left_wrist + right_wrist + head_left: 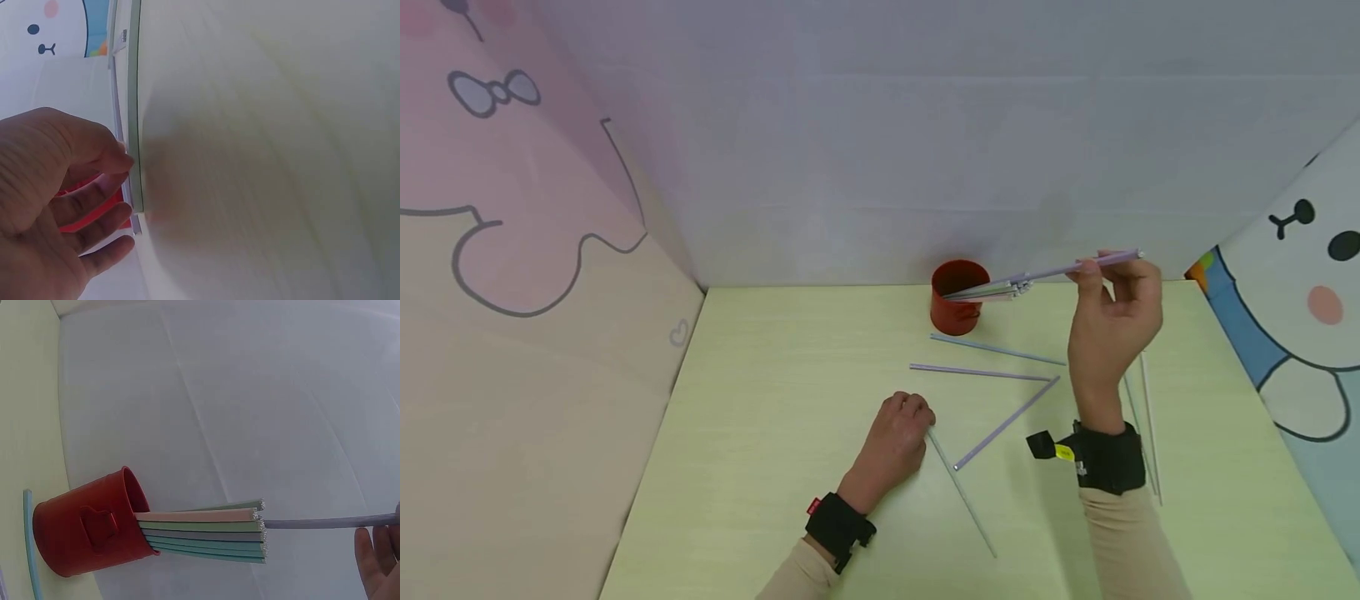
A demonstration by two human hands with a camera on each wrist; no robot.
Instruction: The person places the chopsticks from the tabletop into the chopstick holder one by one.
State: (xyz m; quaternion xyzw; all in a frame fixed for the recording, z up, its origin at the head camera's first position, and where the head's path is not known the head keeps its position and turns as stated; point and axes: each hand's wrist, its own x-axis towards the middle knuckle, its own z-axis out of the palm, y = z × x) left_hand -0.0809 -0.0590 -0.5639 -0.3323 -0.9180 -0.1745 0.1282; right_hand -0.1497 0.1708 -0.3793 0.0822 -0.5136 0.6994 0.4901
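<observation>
Two sticks held. R hand (1112, 321): fingers pinching purple stick (1052, 272) toward its outer end, right of frame ctr; inner end at bundle in red cup (947, 317). L hand (895, 437): fingers pinching green stick (962, 492), lower ctr. We'd guess light, stiff, poss. slick, snappable; we'd grip approx. mid-length, gently.

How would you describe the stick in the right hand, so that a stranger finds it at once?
Near the far edge of the table stands a red cup holding a bundle of sticks. Beyond their tips, one purple stick runs to the right hand, which pinches it. It alone extends well past the bundle's ends.
</observation>
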